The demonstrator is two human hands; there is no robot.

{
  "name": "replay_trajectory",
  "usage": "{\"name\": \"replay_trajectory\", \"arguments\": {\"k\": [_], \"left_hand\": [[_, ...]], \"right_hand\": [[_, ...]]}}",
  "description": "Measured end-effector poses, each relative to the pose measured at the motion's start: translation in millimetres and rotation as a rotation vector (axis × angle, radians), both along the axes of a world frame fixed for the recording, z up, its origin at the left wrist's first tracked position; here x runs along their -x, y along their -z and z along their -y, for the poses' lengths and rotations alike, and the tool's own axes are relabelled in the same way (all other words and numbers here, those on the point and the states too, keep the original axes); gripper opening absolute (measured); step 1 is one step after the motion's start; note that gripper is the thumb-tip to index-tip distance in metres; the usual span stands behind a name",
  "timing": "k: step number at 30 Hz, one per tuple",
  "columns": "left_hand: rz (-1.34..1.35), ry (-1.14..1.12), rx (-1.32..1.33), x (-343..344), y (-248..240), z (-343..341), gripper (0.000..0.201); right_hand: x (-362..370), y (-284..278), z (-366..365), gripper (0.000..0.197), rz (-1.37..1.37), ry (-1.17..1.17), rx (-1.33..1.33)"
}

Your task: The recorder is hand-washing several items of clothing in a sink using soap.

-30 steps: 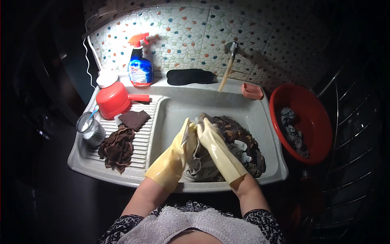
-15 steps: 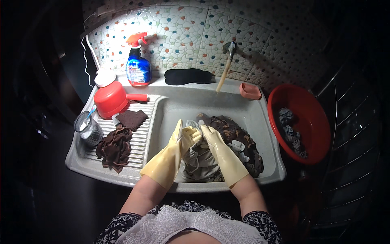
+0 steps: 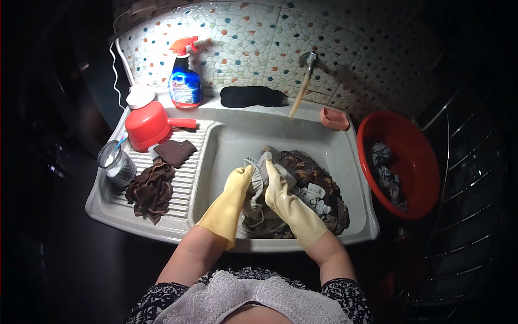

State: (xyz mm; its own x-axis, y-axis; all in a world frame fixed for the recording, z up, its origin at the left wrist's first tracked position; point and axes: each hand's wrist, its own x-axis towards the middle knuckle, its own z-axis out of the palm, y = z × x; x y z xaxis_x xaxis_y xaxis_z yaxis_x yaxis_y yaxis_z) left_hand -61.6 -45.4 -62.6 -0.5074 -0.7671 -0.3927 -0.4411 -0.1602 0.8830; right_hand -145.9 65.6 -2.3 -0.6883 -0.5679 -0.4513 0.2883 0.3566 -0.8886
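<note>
Both my hands wear pale yellow rubber gloves and work over the sink basin [image 3: 226, 135]. My left hand [image 3: 239, 182] is closed, pinching the gathered edge of a light grey garment [image 3: 260, 211]. On the other side of that cloth, my right hand [image 3: 278, 186] is closed on it too, its fingers partly hidden by the fabric. The garment's lower part droops to the basin bottom. Just to the right lies a dark patterned garment [image 3: 310, 170], with grey and whitish cloth [image 3: 315, 195] bunched against it.
A ribbed drainboard [image 3: 186, 186] on the left bears brown cloth [image 3: 151, 189], a sponge-like brown piece [image 3: 175, 153], a red dipper [image 3: 147, 127] and a powder jar [image 3: 120, 170]. Behind stand a spray bottle [image 3: 185, 81], a black brush [image 3: 251, 97], a tap [image 3: 310, 62] and a soap dish [image 3: 334, 119]. A red basin [image 3: 423, 162] sits right.
My left hand has gone from spread fingers to a closed pinch on the grey garment. The garment's gathered edge is lifted between my hands, and my right hand has turned slightly.
</note>
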Motion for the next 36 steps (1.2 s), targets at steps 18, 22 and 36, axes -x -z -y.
{"name": "replay_trajectory", "arguments": {"k": [18,22,36], "left_hand": [[-0.802,-0.066,-0.733,13,-13,-11,0.035],[-0.839,0.088,-0.546,-15,-20,-6,0.029],[-0.827,0.331,-0.482,-6,-41,-13,0.013]], "right_hand": [[28,-1,2,0.064,-0.861,-0.368,-0.255],[6,-3,-1,0.059,-0.999,-0.599,-0.16],[71,16,-18,0.056,-0.575,-0.54,-0.016]]}}
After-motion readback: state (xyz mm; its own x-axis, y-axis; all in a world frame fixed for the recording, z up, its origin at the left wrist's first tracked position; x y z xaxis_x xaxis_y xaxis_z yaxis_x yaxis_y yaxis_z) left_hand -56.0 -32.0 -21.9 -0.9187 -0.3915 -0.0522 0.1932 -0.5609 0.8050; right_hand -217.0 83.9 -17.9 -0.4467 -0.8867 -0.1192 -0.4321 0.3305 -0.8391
